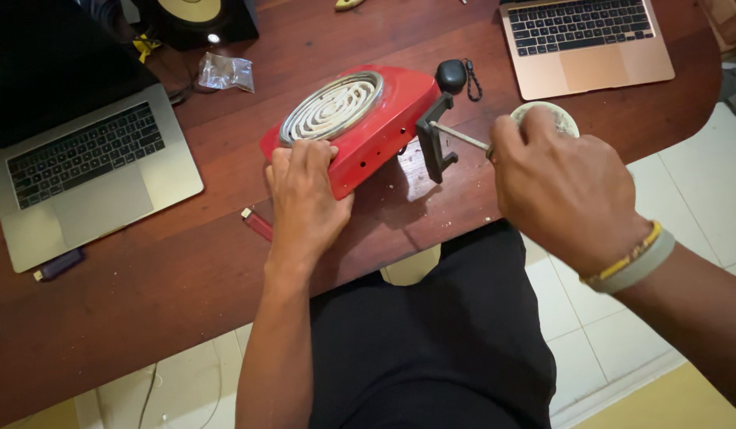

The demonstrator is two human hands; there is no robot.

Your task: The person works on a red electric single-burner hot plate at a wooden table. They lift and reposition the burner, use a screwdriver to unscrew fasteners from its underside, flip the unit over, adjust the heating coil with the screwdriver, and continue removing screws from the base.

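Fingers of the left hand lie spread and fairly flat over the near corner of a red hot plate, pressing down on its top edge beside the pale heating coil; the thumb side wraps toward the red front wall, so the hand is clamped loosely on the stove body rather than closed into a fist. The hot plate sits tilted on a dark wooden table, roughly in the middle of it, just in front of the person's lap.

The right hand is closed, fingers curled tight around the handle of a screwdriver. Its thin metal shaft runs left from the fist to a black bracket at the right end of the hot plate, and the tip touches that bracket. The handle itself is hidden inside the fist. A yellow and grey band circles the right wrist.

Just behind the right hand stands a small white bowl, partly covered by the knuckles. A black key fob lies near the stove's far right corner. A red lighter rests on the table just left of the left wrist. Two open laptops sit well apart, one silver at the left, one gold at the far right.
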